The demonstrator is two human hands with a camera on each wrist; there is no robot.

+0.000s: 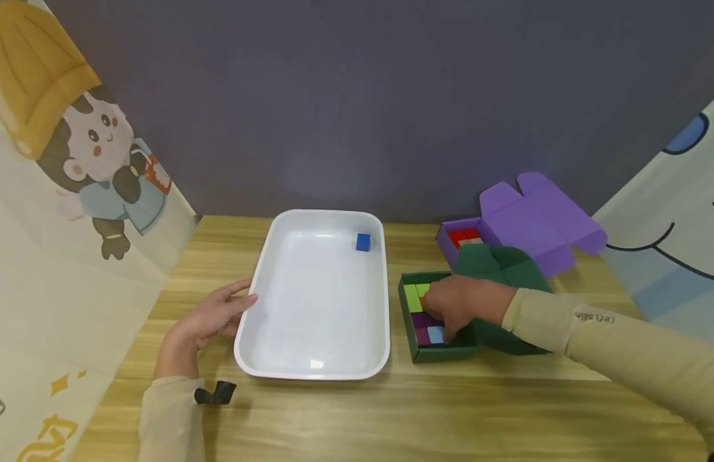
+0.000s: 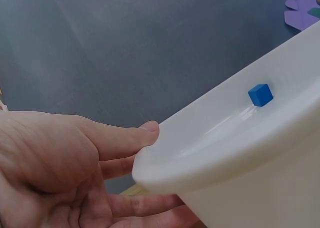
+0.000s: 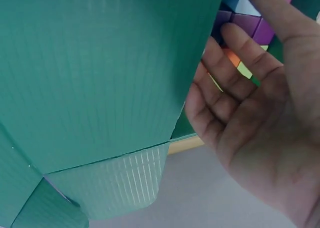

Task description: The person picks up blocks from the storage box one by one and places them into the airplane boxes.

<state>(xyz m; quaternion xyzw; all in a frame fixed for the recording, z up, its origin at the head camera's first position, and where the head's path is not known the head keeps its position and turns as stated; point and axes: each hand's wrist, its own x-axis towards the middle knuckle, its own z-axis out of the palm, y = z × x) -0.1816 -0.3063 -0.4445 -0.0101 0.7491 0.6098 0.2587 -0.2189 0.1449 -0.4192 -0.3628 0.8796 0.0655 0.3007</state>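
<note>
My left hand (image 1: 218, 314) holds the left rim of a white tray (image 1: 244, 346). In the left wrist view its thumb lies over the rim, with the other fingers outside and below. A small blue cube (image 1: 363, 242) lies inside the tray near the far right corner. My right hand (image 1: 457, 305) reaches into a green box (image 1: 416, 351) of colored cubes. In the right wrist view its thumb and index finger are apart, near a light blue cube (image 3: 247, 6) and purple cubes (image 3: 246, 22); I see nothing pinched between them. The hand hides part of the box.
Behind the green box stands a purple box (image 1: 446, 247) with red and tan blocks, its purple lid (image 1: 524, 224) folded open. The green lid (image 1: 507, 269) lies open under the right forearm. A dark grey panel (image 1: 333, 115) rises behind the wooden table (image 1: 333, 417).
</note>
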